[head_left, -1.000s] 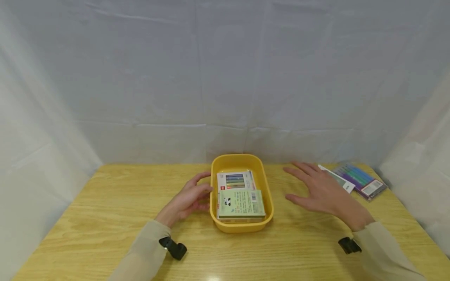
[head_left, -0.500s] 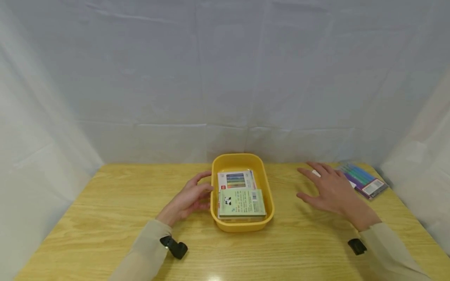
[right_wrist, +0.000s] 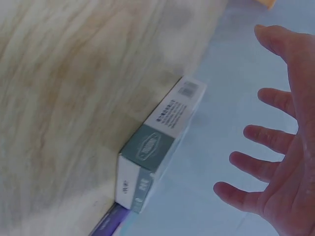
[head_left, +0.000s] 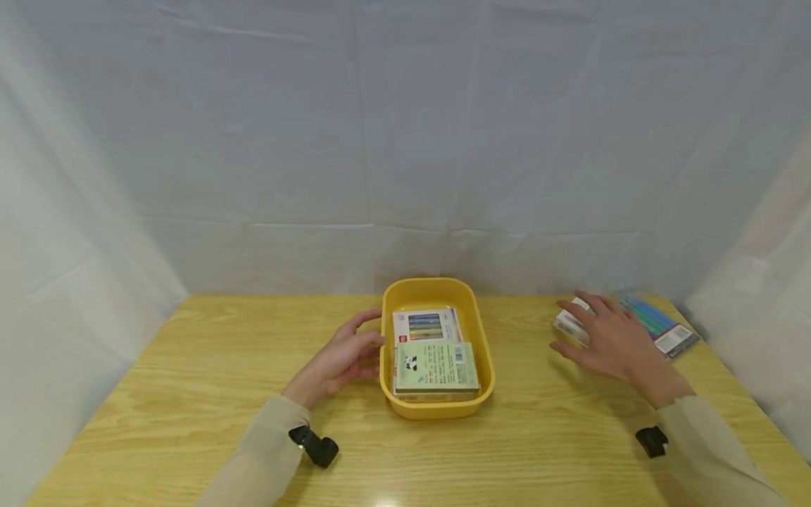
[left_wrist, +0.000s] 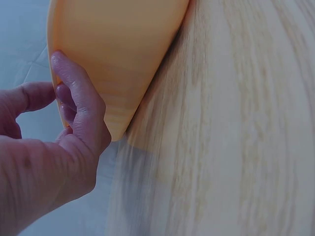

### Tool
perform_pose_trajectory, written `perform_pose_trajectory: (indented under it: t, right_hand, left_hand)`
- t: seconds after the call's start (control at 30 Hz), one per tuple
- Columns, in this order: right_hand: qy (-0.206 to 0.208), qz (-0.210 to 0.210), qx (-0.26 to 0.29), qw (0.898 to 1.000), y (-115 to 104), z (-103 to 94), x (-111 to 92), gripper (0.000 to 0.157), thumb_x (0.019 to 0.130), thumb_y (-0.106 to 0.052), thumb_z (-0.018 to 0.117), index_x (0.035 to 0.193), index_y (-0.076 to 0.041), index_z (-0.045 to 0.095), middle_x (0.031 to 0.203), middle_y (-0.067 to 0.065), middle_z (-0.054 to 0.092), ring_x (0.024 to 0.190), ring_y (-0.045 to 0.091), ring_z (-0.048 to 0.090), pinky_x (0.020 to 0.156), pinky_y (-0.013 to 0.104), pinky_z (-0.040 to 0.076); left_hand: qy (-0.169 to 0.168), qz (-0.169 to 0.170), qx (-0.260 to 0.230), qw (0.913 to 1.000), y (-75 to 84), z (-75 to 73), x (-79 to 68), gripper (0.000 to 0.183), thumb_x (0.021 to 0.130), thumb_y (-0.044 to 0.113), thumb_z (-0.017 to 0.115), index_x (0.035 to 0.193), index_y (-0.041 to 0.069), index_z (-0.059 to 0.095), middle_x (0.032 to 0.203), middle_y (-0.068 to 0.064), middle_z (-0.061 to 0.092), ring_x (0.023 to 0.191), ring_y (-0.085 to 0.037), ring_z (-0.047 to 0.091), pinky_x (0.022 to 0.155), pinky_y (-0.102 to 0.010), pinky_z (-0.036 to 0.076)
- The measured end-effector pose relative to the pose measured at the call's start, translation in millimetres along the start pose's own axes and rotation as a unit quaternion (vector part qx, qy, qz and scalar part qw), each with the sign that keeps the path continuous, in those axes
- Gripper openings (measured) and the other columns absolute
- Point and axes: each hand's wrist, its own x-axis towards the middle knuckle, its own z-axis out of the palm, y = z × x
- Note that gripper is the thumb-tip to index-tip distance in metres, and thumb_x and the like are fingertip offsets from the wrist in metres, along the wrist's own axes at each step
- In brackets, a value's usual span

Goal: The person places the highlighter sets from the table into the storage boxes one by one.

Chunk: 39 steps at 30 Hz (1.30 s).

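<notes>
My left hand point(head_left: 342, 355) grips the left side of a yellow plastic basket point(head_left: 481, 366); in the left wrist view its fingers point(left_wrist: 83, 98) bend against the outer wall, the thumb at the rim. Inside lie a light green box with a panda picture point(head_left: 437, 366) and, partly under it, a white pack with a window of coloured sticks point(head_left: 427, 326). Over a white and grey-green box point(head_left: 570, 327) at the right hovers my right hand point(head_left: 611, 341), fingers spread. The right wrist view shows that box point(right_wrist: 170, 113) apart from the palm and holding nothing.
A clear pack of blue and green pens with a purple part point(head_left: 655, 320) lies beside the box, partly hidden behind the right hand. White sheeting point(head_left: 418, 141) hangs behind and at both sides of the wooden table point(head_left: 222, 352).
My right hand has moved right, over the white and grey-green box, whose left end now shows past the fingers. The left hand and basket have stayed put.
</notes>
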Motion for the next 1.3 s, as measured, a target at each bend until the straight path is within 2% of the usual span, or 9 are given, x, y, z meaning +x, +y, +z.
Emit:
perform_pose_trajectory:
  t: [0.43,0.8,1.0,1.23,1.3]
  right_hand:
    - [-0.061,0.054,0.028,0.996,21.5,8.9,-1.2,0.084,0.094,-0.064,0.059,0.157,-0.013,0.037,0.159,0.029,0.033,0.135,0.061,0.038,0.089,0.081,0.041]
    - [-0.087,0.064,0.038,0.993,34.8,19.1,-0.8,0.086,0.093,-0.065,0.059,0.156,-0.010,0.037,0.156,0.032,0.036,0.131,0.065,0.040,0.088,0.084,0.039]
    - [-0.105,0.066,0.033,0.992,40.9,23.1,-3.0,0.081,0.094,-0.061,0.060,0.153,-0.008,0.043,0.148,0.034,0.044,0.124,0.064,0.048,0.079,0.078,0.046]
    - [-0.099,0.069,0.042,0.992,43.0,24.9,-2.7,0.069,0.096,-0.047,0.064,0.149,-0.008,0.046,0.134,0.039,0.051,0.107,0.060,0.056,0.064,0.066,0.050]
    - [-0.091,0.060,0.042,0.993,43.2,25.5,-2.0,0.067,0.095,-0.044,0.066,0.147,-0.005,0.047,0.129,0.040,0.055,0.104,0.058,0.058,0.068,0.066,0.051]
  left_hand:
    - [-0.002,0.002,0.001,1.0000,-0.7,-0.4,0.1,0.064,0.099,0.013,0.053,0.158,0.020,0.030,0.143,-0.022,0.053,0.099,-0.020,0.059,0.069,-0.029,0.053]
    - [0.000,-0.002,-0.004,1.0000,-0.7,0.2,0.4,0.064,0.098,0.012,0.053,0.157,0.021,0.031,0.142,-0.021,0.054,0.098,-0.020,0.059,0.069,-0.030,0.053]
    - [-0.002,0.002,-0.001,1.0000,-1.5,0.5,0.0,0.065,0.098,0.012,0.054,0.158,0.020,0.030,0.142,-0.023,0.054,0.099,-0.021,0.060,0.069,-0.031,0.053]
    - [0.001,0.003,0.001,1.0000,-1.7,-0.5,1.1,0.064,0.098,0.012,0.053,0.158,0.021,0.031,0.142,-0.022,0.054,0.099,-0.020,0.060,0.069,-0.030,0.054]
    - [0.002,0.004,0.001,1.0000,-2.0,-0.9,1.8,0.064,0.098,0.012,0.053,0.158,0.020,0.032,0.142,-0.022,0.055,0.098,-0.020,0.060,0.069,-0.030,0.053]
